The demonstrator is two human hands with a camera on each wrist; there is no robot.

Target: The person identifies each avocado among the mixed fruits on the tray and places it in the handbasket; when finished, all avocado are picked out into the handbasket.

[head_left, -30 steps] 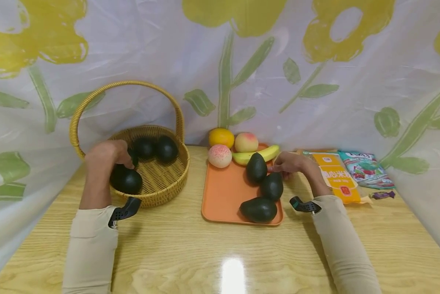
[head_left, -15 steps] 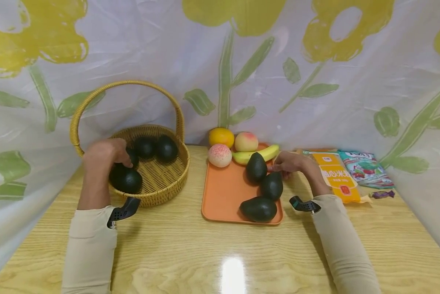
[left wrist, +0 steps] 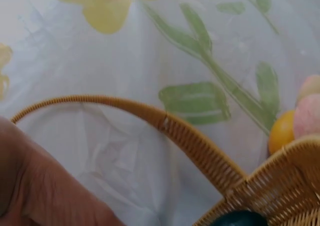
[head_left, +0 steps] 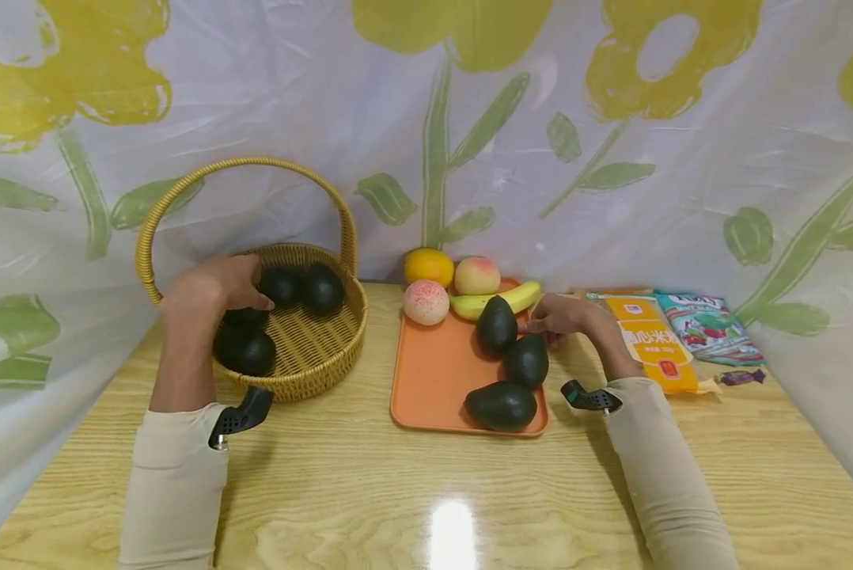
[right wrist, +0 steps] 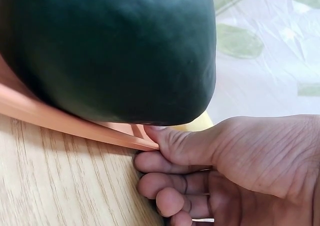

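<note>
In the head view my left hand (head_left: 213, 289) hovers over the left side of a wicker basket (head_left: 327, 380), thumb apart from the fingers, which are partly hidden. Beneath it a dark avocado (head_left: 244, 317) lies against another avocado (head_left: 244, 351), with two more avocados (head_left: 323, 290) at the basket's back. My right hand (head_left: 562, 315) is at the right edge of an orange tray (head_left: 426, 380). In the right wrist view its thumb lies over the tray's rim and curled fingers sit outside it, pinching the edge. An avocado (right wrist: 115, 51) looms just above that thumb.
Three avocados (head_left: 501, 406) lie along the tray's right side. A banana (head_left: 498, 300), two peaches (head_left: 426, 302) and a yellow fruit (head_left: 429, 266) cluster at its back. Snack packs (head_left: 647, 340) and a small purple sweet (head_left: 743, 378) lie farther right. A flowered curtain (head_left: 291, 95) hangs behind.
My left hand has come off the avocado in the basket's left side and shifted slightly up and back, its thumb spreading rightward. The right hand and tray look unchanged.
</note>
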